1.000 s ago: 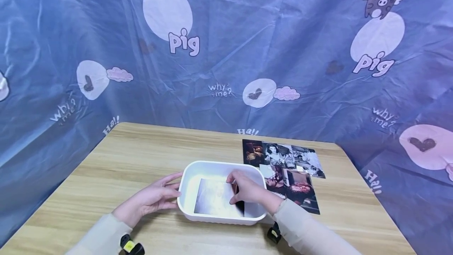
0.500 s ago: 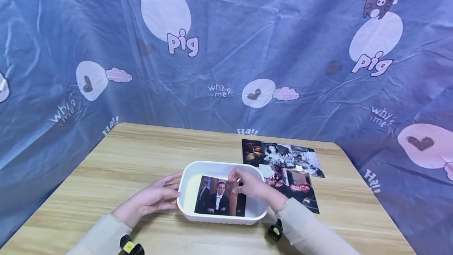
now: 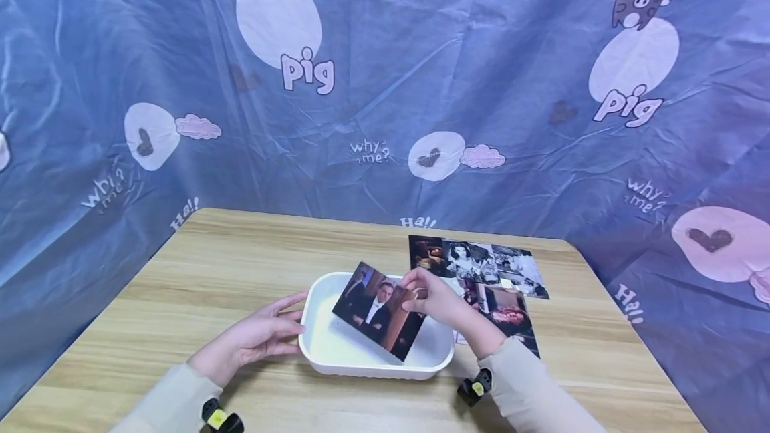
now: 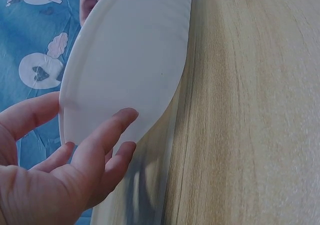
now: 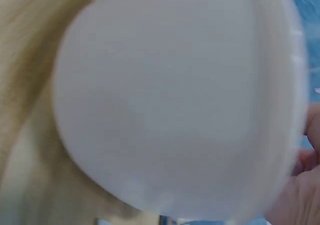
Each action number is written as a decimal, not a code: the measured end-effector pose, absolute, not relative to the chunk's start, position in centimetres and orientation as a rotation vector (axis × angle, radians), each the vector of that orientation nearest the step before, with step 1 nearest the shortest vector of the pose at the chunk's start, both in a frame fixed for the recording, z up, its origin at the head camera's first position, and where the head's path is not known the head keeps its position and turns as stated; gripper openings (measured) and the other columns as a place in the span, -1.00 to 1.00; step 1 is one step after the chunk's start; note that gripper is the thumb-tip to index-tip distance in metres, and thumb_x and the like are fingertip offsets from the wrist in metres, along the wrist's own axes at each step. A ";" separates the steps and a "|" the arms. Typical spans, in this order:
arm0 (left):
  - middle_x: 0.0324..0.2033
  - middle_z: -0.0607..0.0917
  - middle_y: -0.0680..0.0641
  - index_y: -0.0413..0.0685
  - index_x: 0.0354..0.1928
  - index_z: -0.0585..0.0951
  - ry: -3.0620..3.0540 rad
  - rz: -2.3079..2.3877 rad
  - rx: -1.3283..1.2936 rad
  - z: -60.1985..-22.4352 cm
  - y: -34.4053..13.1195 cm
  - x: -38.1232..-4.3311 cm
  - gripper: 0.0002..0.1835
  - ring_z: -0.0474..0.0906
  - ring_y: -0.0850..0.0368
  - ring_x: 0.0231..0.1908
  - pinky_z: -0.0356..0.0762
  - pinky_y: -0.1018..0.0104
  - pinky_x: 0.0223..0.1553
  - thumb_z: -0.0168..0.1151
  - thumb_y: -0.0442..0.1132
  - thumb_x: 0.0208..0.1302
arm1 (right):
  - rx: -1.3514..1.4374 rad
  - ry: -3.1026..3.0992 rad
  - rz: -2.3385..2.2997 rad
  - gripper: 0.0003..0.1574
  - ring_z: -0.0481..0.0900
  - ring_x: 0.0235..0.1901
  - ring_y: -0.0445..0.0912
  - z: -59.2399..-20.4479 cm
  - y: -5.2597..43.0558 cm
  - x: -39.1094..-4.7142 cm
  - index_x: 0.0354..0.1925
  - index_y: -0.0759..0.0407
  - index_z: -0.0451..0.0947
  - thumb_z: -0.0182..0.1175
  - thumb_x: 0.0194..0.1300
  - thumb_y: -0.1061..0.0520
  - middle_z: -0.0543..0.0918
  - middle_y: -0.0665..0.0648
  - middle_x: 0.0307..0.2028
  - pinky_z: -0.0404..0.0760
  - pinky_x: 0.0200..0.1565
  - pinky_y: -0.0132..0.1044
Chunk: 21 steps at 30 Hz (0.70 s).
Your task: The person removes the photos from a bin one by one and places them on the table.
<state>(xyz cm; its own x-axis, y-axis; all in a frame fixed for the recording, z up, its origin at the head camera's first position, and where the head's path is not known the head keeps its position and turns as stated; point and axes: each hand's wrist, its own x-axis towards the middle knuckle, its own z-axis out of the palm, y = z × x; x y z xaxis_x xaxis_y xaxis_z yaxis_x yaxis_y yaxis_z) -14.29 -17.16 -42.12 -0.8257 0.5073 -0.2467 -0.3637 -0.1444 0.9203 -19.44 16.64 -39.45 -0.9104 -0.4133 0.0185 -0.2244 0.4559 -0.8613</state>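
A white rectangular plastic box (image 3: 373,371) stands on the wooden table. My left hand (image 3: 259,336) is at its left end, and in the left wrist view its loosely extended fingers (image 4: 117,125) touch the outer wall. Over the box my right hand (image 3: 442,303) pinches a photo print (image 3: 375,313) by its right edge, between thumb and fingers. The print shows a figure in a dark suit and white shirt, and it is tilted and raised above the box floor. In the right wrist view the box wall (image 5: 165,100) hides the print and most of the hand.
To the right and behind the box several photo prints lie on the table, among them a black-and-white one (image 3: 472,260) and a dark one with red hair (image 3: 505,316). A blue printed cloth (image 3: 385,85) hangs behind the table (image 3: 259,252).
The glare on the print has gone as its angle changed, and its picture shows. My right hand has raised and turned it up from the box floor. The left hand stays put.
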 end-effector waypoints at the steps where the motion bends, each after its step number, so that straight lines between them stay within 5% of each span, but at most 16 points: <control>1: 0.43 0.03 -0.45 -0.23 0.50 -0.26 1.565 2.013 0.163 -42.1 -17.2 -14.3 -0.04 0.64 0.03 -0.02 0.66 0.03 0.06 0.14 -0.44 0.25 | -0.516 2.508 -1.477 -0.60 0.61 -0.20 -0.06 -39.1 16.8 -19.4 -0.07 0.32 0.40 0.28 0.12 0.41 0.57 0.21 -0.18 0.68 -0.19 -0.29; 9: 0.43 0.00 -0.46 -0.24 0.50 -0.27 1.547 2.021 0.172 -42.1 -17.2 -14.3 -0.04 0.63 -0.03 0.00 0.66 0.04 0.06 0.14 -0.45 0.24 | -0.241 2.456 -1.764 -0.53 0.53 -0.36 -0.24 -37.0 19.2 -19.1 0.05 0.37 0.33 0.23 0.18 0.41 0.60 0.05 -0.22 0.57 -0.43 -0.50; 14: 0.43 0.02 -0.46 -0.24 0.50 -0.27 1.545 2.021 0.174 -42.1 -17.3 -14.3 -0.04 0.63 -0.03 0.01 0.65 0.04 0.07 0.14 -0.45 0.24 | -0.127 2.428 -1.893 -0.52 0.56 -0.36 -0.29 -36.6 21.7 -18.7 0.08 0.36 0.28 0.18 0.22 0.40 0.59 -0.15 -0.31 0.64 -0.31 -0.49; 21: 0.42 0.06 -0.45 -0.23 0.50 -0.26 1.536 2.027 0.183 -42.3 -17.4 -14.5 -0.04 0.63 -0.01 0.00 0.65 0.04 0.07 0.14 -0.45 0.24 | 0.102 2.415 -2.006 -0.52 0.51 -0.43 -0.35 -37.0 25.9 -17.9 0.11 0.34 0.17 0.12 0.30 0.34 0.52 -0.27 -0.36 0.60 -0.44 -0.49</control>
